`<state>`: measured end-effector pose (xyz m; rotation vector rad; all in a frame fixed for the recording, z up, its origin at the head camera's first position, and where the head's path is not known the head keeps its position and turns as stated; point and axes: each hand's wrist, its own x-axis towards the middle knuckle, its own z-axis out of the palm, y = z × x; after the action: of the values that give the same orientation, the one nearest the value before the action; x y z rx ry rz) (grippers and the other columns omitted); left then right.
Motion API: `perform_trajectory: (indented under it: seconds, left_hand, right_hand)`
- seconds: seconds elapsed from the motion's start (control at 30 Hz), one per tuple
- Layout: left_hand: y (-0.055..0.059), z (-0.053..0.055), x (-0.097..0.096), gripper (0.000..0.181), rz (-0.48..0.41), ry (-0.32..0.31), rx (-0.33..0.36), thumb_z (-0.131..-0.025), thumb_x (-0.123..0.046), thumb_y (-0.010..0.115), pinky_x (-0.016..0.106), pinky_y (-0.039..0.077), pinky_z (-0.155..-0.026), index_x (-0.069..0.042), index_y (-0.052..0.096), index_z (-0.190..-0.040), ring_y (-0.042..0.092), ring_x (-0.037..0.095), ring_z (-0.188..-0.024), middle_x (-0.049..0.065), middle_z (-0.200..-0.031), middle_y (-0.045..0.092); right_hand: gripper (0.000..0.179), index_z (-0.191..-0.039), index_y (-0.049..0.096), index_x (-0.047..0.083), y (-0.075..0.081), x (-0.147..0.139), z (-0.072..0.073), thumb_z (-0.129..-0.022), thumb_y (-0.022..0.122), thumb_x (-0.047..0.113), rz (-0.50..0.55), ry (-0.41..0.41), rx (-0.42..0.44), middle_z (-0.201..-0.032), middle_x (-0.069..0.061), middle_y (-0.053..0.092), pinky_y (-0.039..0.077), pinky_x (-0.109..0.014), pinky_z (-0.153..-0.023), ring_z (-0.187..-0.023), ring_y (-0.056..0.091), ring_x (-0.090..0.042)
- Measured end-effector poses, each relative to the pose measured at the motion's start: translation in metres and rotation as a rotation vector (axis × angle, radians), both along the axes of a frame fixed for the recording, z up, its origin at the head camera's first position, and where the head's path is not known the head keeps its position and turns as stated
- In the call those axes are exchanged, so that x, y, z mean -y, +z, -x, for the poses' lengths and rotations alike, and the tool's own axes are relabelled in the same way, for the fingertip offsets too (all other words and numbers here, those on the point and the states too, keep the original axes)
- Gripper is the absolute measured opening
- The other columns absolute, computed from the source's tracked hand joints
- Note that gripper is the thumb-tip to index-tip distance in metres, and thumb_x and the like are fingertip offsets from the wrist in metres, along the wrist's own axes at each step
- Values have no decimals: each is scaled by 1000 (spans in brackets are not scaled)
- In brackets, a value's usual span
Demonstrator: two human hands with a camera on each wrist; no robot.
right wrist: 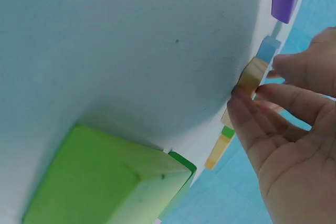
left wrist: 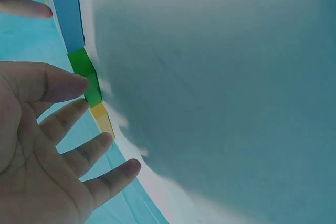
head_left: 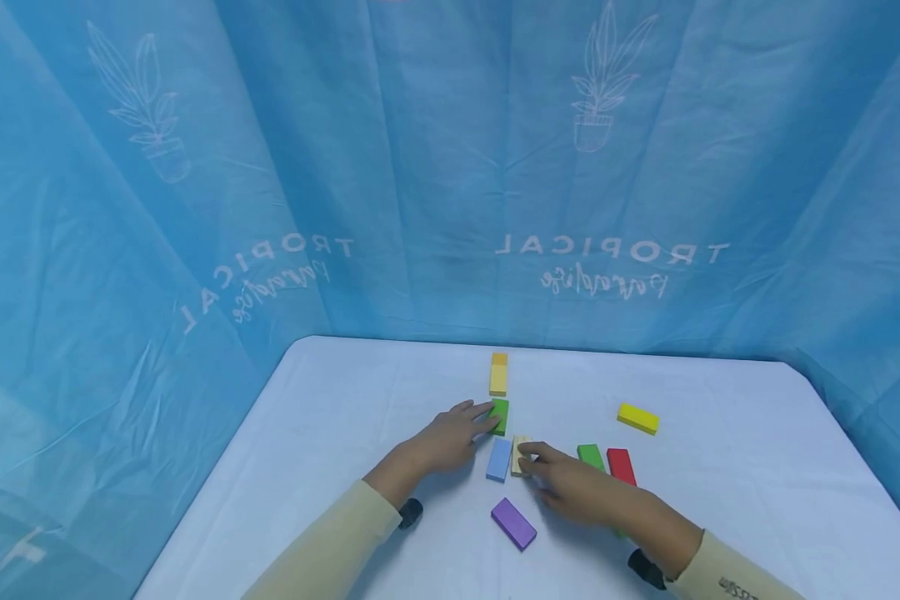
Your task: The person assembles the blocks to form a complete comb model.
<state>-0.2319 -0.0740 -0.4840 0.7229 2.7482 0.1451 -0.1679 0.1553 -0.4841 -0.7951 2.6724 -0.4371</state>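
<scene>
Your right hand [head_left: 577, 490] curls its fingers around the plain wooden block [head_left: 516, 458], close beside the blue block [head_left: 498, 460]; this fingertip hold presumably permits fine adjustment on the worktop [head_left: 390, 379]. Your left hand [head_left: 448, 437], fingers extended and spread, touches the left side of the green block [head_left: 502, 417], apparently to steady it. Both forearms [head_left: 333, 542] angle inward, palms down.

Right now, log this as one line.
left hand: touching green block; right hand: touching bare-wood block; blue block: beside bare-wood block; purple block: apart
</scene>
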Motion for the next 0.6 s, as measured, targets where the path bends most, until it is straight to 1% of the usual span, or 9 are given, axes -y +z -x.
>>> perform_trajectory:
  seconds: [0.13,0.2,0.3,0.4,0.6]
  left_hand:
    - [0,0,3,60,20,-4,5,-103,-16,52,51,31,-124,-36,35,-157,23,26,-157,-11,-168,25]
    - [1,-1,4,60,24,-8,7,-103,-16,52,51,31,-124,-36,35,-157,23,26,-157,-11,-169,25]
    - [2,-1,4,59,22,-10,7,-104,-17,51,51,31,-124,-37,34,-157,23,26,-157,-11,-169,24]
    - [1,0,4,57,13,-3,10,-105,-16,48,51,31,-124,-36,35,-157,23,25,-157,-12,-169,23]
    - [-2,2,4,56,6,2,3,-106,-17,47,51,33,-123,-36,35,-157,26,24,-156,-11,-169,23]
  right_hand:
    - [54,-150,51,17,1,0,-1,-98,64,13,11,32,9,-161,3,42,47,-45,-112,-148,42,-25]
    - [55,-152,48,18,0,1,-1,-99,62,12,11,45,23,-163,4,39,46,-44,-113,-149,42,-24]
    - [58,-154,44,22,-2,2,0,-99,61,13,4,57,38,-165,6,35,48,-43,-111,-148,43,-22]
    - [60,-156,42,24,-4,4,1,-100,61,14,-3,71,36,-166,7,33,49,-41,-110,-147,44,-21]
    - [63,-157,39,24,-3,7,2,-100,62,14,-3,89,38,-167,6,31,52,-40,-107,-145,47,-22]
